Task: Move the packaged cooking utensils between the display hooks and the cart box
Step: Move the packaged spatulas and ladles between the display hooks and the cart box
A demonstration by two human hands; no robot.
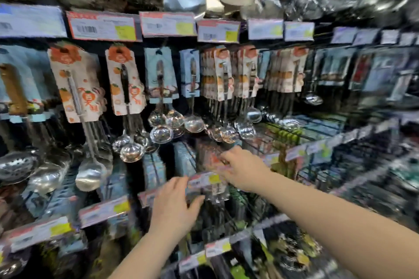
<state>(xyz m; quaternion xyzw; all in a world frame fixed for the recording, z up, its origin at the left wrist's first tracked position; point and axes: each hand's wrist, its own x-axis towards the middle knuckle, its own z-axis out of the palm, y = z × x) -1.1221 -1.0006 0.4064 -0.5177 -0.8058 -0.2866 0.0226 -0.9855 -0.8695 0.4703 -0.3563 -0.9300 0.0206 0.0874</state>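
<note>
Lower centre: the right hand (242,169) reaches an orange utensil pack (212,157) on the display, its grip lost in blur, left hand (174,207) loose-fingered beside a price tag (205,181); lifting the pack clear likely follows.

Nothing can be read with certainty, because blur smears all the print. The shelf-edge price tag (103,26) shows a barcode, a red header strip and a yellow patch, and its neighbours along the rail look alike, but no digits or words come clear. The orange-and-white backing card (77,81) of a hanging ladle bears large red Chinese-style characters, too blurred to make out.
</note>
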